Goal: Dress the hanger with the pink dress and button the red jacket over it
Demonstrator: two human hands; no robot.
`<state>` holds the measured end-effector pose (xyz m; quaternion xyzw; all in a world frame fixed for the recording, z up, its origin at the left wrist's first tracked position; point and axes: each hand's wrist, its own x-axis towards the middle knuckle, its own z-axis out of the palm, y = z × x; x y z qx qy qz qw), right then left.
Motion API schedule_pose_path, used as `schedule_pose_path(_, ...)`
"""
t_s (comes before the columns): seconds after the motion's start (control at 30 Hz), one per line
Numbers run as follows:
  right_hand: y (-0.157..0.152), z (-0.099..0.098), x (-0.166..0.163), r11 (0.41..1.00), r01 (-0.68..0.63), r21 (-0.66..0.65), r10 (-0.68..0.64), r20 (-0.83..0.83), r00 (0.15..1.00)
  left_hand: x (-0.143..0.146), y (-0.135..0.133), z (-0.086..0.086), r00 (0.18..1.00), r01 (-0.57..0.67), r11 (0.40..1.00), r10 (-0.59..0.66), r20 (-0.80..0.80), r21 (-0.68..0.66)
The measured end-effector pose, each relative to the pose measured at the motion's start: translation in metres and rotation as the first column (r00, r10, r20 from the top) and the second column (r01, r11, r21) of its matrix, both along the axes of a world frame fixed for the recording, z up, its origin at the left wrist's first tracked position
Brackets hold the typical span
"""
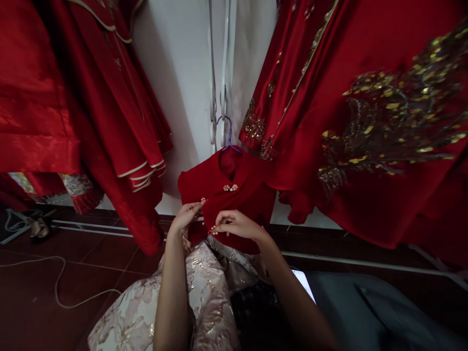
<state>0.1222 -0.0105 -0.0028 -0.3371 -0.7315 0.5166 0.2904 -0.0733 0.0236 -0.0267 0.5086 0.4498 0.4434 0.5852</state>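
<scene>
A red garment top [252,190] hangs in front of me on a purple hanger [230,134]. A gold and pearl clasp [230,188] lies across its front below the neck opening. My left hand [185,217] is closed, its fingertips pinching the red front edge just below a small beaded fastener [204,200]. My right hand [236,224] pinches a lower pearl clasp [213,230] between thumb and fingers. Pale pink and white floral brocade fabric [204,282] spreads below the hands; whether it joins the red top I cannot tell.
Red garments with cream piping [120,112] hang at the left. A red gown with gold sequins [387,117] hangs at the right. Metal rack poles [225,63] stand against the wall. A lit phone [303,285] lies at lower right, and a cable [60,282] crosses the floor.
</scene>
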Motion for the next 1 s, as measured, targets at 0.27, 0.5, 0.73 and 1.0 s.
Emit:
schedule_pose_path(0.27,-0.011,-0.005,-0.029,1.0,-0.022,0.021,0.024,-0.078,0.997,-0.001,0.006,-0.003,0.994,-0.109,0.994,0.109,-0.009,0.006)
schedule_pose_path(0.5,-0.009,-0.044,-0.065,0.956,0.215,0.2,-0.222,0.017,0.975,-0.007,0.003,0.002,0.975,-0.103,0.994,0.11,0.195,-0.043)
schedule_pose_path(0.73,-0.003,-0.049,-0.066,0.942,0.263,0.209,-0.274,0.023,0.962,0.001,0.0,-0.011,0.981,-0.169,0.982,0.16,0.105,0.085)
schedule_pose_path(1.0,-0.005,-0.041,-0.077,0.964,0.229,0.135,-0.228,-0.024,0.973,-0.003,0.0,-0.01,0.957,-0.285,0.953,0.289,-0.019,0.107)
